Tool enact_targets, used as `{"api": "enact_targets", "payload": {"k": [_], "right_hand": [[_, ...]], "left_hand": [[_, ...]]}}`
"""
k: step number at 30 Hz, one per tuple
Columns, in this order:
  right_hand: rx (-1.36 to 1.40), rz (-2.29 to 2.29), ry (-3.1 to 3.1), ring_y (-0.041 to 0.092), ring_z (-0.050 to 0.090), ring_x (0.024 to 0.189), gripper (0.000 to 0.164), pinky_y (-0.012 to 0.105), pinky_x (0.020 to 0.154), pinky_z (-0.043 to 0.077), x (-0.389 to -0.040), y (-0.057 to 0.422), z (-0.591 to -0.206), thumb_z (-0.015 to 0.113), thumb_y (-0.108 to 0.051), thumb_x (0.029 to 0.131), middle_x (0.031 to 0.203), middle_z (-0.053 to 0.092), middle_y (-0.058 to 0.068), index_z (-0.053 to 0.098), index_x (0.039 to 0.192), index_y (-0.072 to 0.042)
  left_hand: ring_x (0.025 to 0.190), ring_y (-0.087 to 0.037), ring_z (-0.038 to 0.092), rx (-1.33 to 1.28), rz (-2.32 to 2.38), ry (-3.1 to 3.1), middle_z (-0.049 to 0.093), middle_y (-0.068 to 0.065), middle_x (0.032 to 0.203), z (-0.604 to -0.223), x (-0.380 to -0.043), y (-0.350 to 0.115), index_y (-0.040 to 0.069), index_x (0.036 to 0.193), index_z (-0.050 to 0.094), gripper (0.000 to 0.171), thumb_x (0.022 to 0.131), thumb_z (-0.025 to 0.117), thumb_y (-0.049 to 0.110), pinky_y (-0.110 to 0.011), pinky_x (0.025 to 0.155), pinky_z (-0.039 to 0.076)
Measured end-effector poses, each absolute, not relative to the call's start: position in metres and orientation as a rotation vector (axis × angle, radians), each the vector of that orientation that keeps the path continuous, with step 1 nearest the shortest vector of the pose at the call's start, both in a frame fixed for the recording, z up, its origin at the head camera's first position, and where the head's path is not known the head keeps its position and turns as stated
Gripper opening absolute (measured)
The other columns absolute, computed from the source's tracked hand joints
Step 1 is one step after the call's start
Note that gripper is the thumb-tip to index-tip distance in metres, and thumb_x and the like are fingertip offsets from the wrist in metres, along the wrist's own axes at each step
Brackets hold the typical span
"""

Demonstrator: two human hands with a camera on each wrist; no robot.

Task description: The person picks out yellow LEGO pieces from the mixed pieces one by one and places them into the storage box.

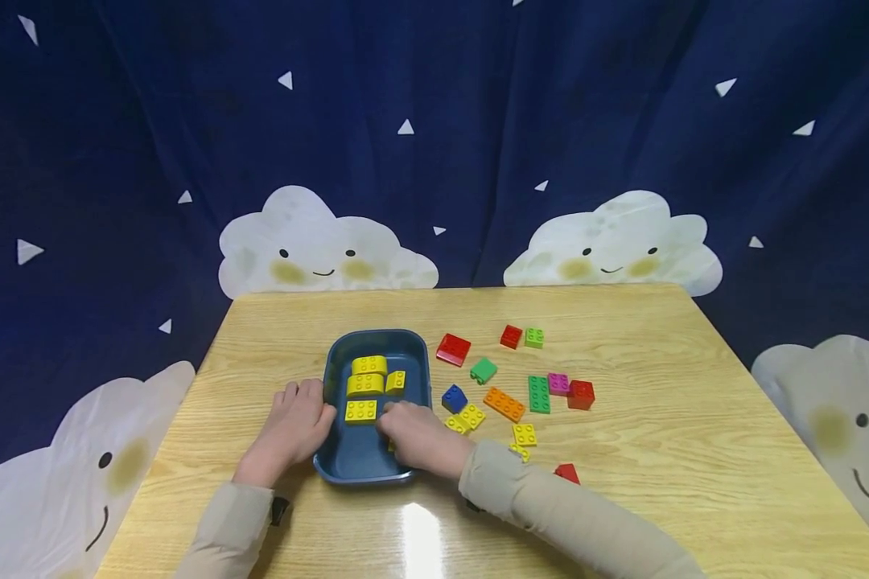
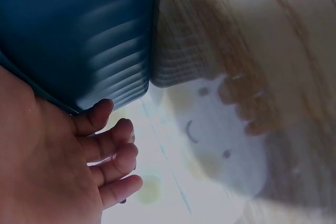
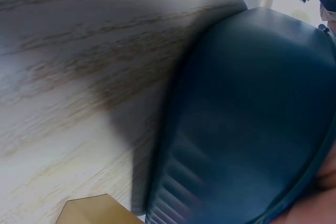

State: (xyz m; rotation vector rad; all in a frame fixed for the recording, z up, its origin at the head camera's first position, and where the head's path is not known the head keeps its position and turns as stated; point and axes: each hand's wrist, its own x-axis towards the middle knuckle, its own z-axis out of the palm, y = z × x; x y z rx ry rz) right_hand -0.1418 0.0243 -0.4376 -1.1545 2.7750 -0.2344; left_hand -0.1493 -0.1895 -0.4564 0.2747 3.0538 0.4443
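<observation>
A dark blue tray (image 1: 371,481) stands on the table with several yellow building bricks inside, among them a flat-sided brick (image 1: 360,412) and two curved-top ones (image 1: 365,384). My left hand (image 1: 298,422) holds the tray's left edge, thumb at the rim; in the left wrist view its other fingers (image 2: 113,163) bend loosely beside the outer wall. Reaching over the right rim, my right hand (image 1: 420,434) has its fingers curled down inside the tray. A bit of a yellow brick (image 1: 391,445) shows under them, mostly hidden by the hand.
Loose bricks lie right of the tray: a red one (image 1: 453,349), a blue one (image 1: 454,398), an orange one (image 1: 504,404), a long green one (image 1: 539,394) and several more. A red brick (image 1: 568,473) sits beside my right sleeve. A dark curtain hangs behind the table.
</observation>
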Motion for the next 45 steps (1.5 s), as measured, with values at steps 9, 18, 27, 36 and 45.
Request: {"api": "enact_targets", "payload": {"k": [9, 18, 27, 36, 45], "right_hand": [[-1.112, -0.223, 2.767, 0.012, 0.049, 0.068, 0.021, 0.024, 0.063, 0.044, -0.142, 0.024, -0.433, 0.073, -0.008, 0.074, 0.082, 0.059, -0.001, 0.072, 0.095, -0.013], [-1.052, -0.298, 2.771, 0.012, 0.053, 0.077, 0.032, 0.025, 0.068, 0.048, -0.145, 0.027, -0.416, 0.074, -0.01, 0.072, 0.093, 0.062, 0.0, 0.071, 0.104, -0.014], [-0.944, -0.382, 2.807, 0.015, 0.057, 0.087, 0.036, 0.026, 0.074, 0.049, -0.154, 0.043, -0.383, 0.076, -0.017, 0.075, 0.102, 0.061, 0.002, 0.069, 0.11, -0.015], [-0.887, -0.425, 2.877, 0.015, 0.057, 0.086, 0.033, 0.028, 0.075, 0.049, -0.164, 0.073, -0.368, 0.075, -0.016, 0.076, 0.103, 0.062, 0.003, 0.069, 0.108, -0.012], [-0.813, -0.422, 2.945, 0.019, 0.06, 0.089, 0.029, 0.032, 0.073, 0.049, -0.169, 0.103, -0.365, 0.074, -0.011, 0.072, 0.104, 0.064, 0.004, 0.069, 0.101, -0.01]], "left_hand": [[0.085, -0.028, 0.036, 0.285, 0.453, 3.053, 0.044, -0.008, 0.089, -0.456, -0.15, -0.188, 0.003, 0.1, 0.047, 0.024, 0.089, 0.043, 0.024, -0.041, 0.075, 0.027], [0.085, -0.028, 0.037, 0.275, 0.42, 3.076, 0.044, -0.009, 0.089, -0.457, -0.15, -0.187, 0.002, 0.099, 0.047, 0.025, 0.088, 0.044, 0.024, -0.041, 0.075, 0.028], [0.085, -0.029, 0.037, 0.298, 0.386, 3.118, 0.043, -0.009, 0.087, -0.455, -0.148, -0.188, 0.002, 0.097, 0.046, 0.024, 0.089, 0.045, 0.024, -0.042, 0.074, 0.029], [0.085, -0.03, 0.038, 0.338, 0.341, 3.146, 0.043, -0.01, 0.088, -0.455, -0.147, -0.185, 0.0, 0.099, 0.047, 0.025, 0.091, 0.045, 0.023, -0.044, 0.075, 0.03], [0.083, -0.03, 0.038, 0.352, 0.33, 3.158, 0.043, -0.009, 0.085, -0.454, -0.147, -0.185, 0.0, 0.097, 0.047, 0.022, 0.089, 0.044, 0.021, -0.043, 0.073, 0.03]]}}
